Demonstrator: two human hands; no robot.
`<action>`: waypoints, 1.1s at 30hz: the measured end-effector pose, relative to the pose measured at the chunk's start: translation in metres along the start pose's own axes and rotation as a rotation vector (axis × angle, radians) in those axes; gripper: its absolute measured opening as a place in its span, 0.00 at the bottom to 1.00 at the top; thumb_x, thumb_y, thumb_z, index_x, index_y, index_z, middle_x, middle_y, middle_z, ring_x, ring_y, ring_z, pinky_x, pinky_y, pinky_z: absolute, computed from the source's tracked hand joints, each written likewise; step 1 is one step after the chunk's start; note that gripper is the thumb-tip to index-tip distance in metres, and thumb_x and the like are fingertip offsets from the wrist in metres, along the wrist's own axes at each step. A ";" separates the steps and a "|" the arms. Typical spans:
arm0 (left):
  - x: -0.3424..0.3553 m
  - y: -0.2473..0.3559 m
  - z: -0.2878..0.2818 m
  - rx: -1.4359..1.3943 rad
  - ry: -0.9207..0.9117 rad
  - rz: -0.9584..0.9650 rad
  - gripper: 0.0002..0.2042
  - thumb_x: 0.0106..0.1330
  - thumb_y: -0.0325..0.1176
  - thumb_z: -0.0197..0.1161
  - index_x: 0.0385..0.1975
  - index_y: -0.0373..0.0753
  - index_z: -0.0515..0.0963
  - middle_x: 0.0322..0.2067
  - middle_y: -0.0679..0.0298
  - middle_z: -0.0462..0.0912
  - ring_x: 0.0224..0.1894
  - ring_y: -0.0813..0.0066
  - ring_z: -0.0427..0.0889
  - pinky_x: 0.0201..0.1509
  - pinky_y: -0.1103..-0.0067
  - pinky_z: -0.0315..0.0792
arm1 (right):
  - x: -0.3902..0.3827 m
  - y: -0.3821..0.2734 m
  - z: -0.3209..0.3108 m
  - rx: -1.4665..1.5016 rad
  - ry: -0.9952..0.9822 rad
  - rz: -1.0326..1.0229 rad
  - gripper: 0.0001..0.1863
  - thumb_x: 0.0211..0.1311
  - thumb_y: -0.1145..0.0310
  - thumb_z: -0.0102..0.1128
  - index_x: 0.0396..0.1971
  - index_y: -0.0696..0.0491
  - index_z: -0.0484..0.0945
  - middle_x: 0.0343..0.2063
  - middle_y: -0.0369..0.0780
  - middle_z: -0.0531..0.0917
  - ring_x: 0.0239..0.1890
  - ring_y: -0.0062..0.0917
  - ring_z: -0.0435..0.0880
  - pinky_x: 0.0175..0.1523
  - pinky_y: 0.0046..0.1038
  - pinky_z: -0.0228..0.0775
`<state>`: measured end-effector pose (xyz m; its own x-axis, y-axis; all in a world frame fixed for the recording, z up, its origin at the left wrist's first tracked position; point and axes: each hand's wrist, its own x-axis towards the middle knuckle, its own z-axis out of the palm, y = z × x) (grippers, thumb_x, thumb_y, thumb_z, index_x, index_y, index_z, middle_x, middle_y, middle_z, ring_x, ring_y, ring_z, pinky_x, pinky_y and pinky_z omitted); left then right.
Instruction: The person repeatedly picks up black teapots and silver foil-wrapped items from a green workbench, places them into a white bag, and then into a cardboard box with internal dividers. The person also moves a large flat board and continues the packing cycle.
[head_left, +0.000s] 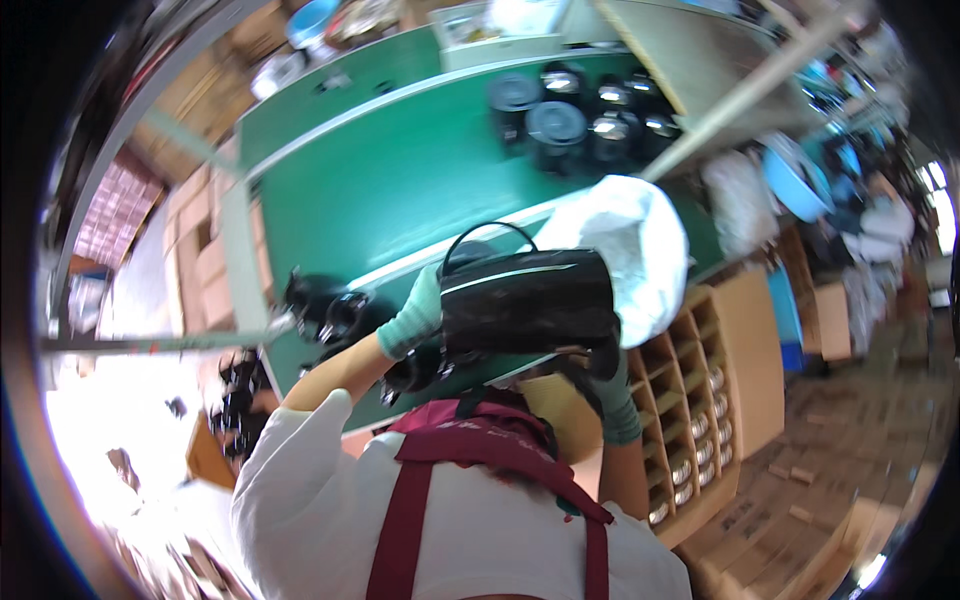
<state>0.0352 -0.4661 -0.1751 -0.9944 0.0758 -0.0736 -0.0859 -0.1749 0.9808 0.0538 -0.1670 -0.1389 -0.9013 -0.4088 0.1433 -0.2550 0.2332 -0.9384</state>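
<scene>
I hold a glossy black cylindrical vessel (528, 305), like a jug or kettle, on its side above the near edge of the green bench. A thin black loop (488, 228) rises from its left end. My left hand (422, 312), in a pale green glove, grips that left end, with its fingertips partly hidden. At the lower right end, my gloved right hand (615, 395) closes round a dark projecting part, and most of its fingers are hidden. Close to my left forearm, several shiny black vessels (345, 315) stand on the bench's near strip.
Behind the held vessel lies a white plastic bag (650, 255). More black vessels (610, 130) and dark lidded containers (556, 124) cluster at the far right of the green bench (380, 170). A divided cardboard box (690, 400) with shiny round pieces stands right of me. A pale metal post (750, 95) slants across.
</scene>
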 end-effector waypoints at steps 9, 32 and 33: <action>-0.054 -0.022 -0.124 0.524 0.549 -0.083 0.20 0.66 0.34 0.63 0.55 0.32 0.71 0.42 0.59 0.79 0.43 0.74 0.78 0.49 0.78 0.73 | 0.232 0.030 0.078 -0.493 0.049 -0.392 0.20 0.41 0.72 0.75 0.39 0.54 0.80 0.63 0.46 0.64 0.62 0.45 0.66 0.63 0.43 0.62; 0.053 -0.029 0.036 0.671 -0.152 0.081 0.19 0.59 0.23 0.60 0.53 0.35 0.75 0.47 0.55 0.80 0.50 0.66 0.80 0.56 0.76 0.71 | -0.039 0.195 -0.121 -0.541 0.917 0.159 0.17 0.56 0.78 0.58 0.47 0.55 0.76 0.40 0.41 0.80 0.42 0.30 0.79 0.48 0.27 0.72; 0.071 -0.011 0.068 0.730 -0.274 0.070 0.19 0.59 0.23 0.60 0.52 0.36 0.76 0.45 0.56 0.80 0.50 0.67 0.80 0.57 0.75 0.71 | -0.097 0.220 -0.154 -0.543 1.061 0.168 0.17 0.56 0.78 0.59 0.47 0.58 0.76 0.37 0.42 0.80 0.40 0.32 0.80 0.46 0.30 0.73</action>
<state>-0.0300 -0.3917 -0.1788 -0.9372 0.3446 -0.0533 0.1331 0.4947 0.8588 0.0311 0.0597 -0.3106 -0.7118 0.5320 0.4586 0.0088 0.6596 -0.7516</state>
